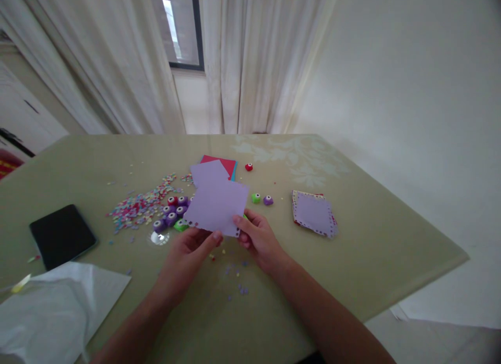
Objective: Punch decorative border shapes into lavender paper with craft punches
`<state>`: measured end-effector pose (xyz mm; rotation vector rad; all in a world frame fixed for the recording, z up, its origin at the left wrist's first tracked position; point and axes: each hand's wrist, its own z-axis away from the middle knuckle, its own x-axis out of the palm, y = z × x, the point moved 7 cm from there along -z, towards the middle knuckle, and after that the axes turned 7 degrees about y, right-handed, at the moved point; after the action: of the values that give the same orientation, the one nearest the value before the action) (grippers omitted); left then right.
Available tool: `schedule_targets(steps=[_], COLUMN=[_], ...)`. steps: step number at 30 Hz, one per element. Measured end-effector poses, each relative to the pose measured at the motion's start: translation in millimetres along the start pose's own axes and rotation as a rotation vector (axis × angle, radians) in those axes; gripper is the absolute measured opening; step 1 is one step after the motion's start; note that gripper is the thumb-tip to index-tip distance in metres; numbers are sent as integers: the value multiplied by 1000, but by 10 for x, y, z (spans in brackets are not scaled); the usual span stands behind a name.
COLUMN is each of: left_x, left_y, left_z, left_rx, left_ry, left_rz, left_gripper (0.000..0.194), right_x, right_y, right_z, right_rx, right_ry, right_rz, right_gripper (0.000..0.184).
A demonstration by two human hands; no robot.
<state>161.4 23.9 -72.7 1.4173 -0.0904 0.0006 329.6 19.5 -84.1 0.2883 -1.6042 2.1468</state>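
Observation:
Both hands hold a square sheet of purple paper above the table. Small punched holes run along part of its near edge. My left hand pinches that near edge, thumb on top and fingers underneath. At the near right corner, my right hand is closed with its thumb over the sheet. A sliver of a green paper punch shows between this hand and the paper; the rest is hidden. Left of the sheet lie several purple punches, a red punch and a green punch.
Loose paper sheets lie behind, purple, red and blue. Right stands a stack of hole-edged sheets. Confetti is heaped left, near a black tablet and a white bag. More punches sit beyond my right hand.

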Motion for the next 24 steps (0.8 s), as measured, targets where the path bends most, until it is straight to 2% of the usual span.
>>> schedule_targets(steps=[6,12,18,24], left_x=[-67,-221,-206,-193], left_y=[40,162,196,206], left_z=[1,-7,2,4], left_rx=[40,105,111,126], left_ry=[143,272,268,254], left_rz=[-33,-101,-123,-171], left_gripper=[30,27,31,28], right_x=[62,52,79,81], right_y=[32,22,44,20], right_z=[9,22,55,75], right_rx=[-46,20,63,16], right_ry=[-97,-138,-189,-223], right_rz=[75,99,88,116], right_gripper=[50,45,47,49])
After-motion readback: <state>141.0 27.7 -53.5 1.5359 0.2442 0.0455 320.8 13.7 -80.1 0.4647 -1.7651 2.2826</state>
